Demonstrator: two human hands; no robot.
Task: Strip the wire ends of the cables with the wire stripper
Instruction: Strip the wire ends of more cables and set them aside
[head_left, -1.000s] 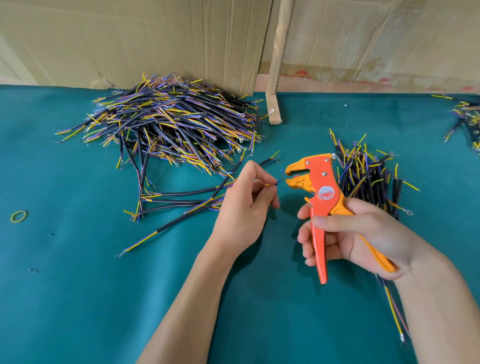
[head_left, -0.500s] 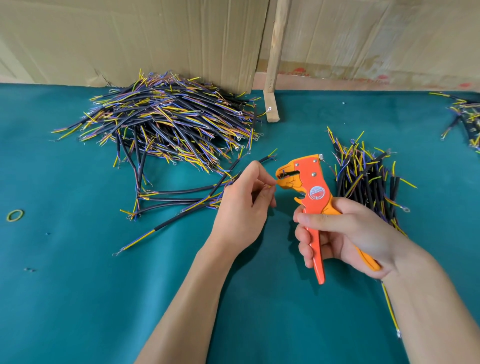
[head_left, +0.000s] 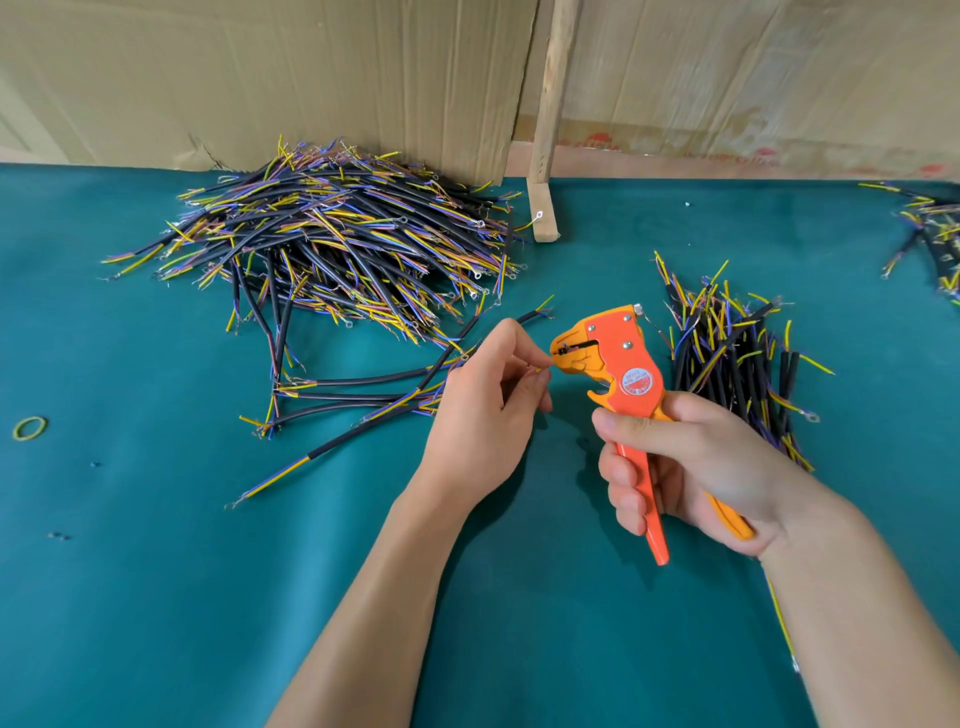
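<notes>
My right hand grips the handles of an orange wire stripper, jaws pointing left. My left hand pinches a thin yellow wire end of a black cable whose tip sits in the stripper's jaws. The cable trails left across the teal mat. A large heap of black cables with yellow and blue wire ends lies behind the left hand. A smaller pile of cables lies behind the right hand.
A few loose cables lie left of my left hand. A green rubber band sits at the far left. Cardboard sheets and a wooden stick stand at the back. More cables show at the right edge.
The stripper has moved left toward my left hand, and the wire tip now sits in its jaws. The handles look squeezed closer together.
</notes>
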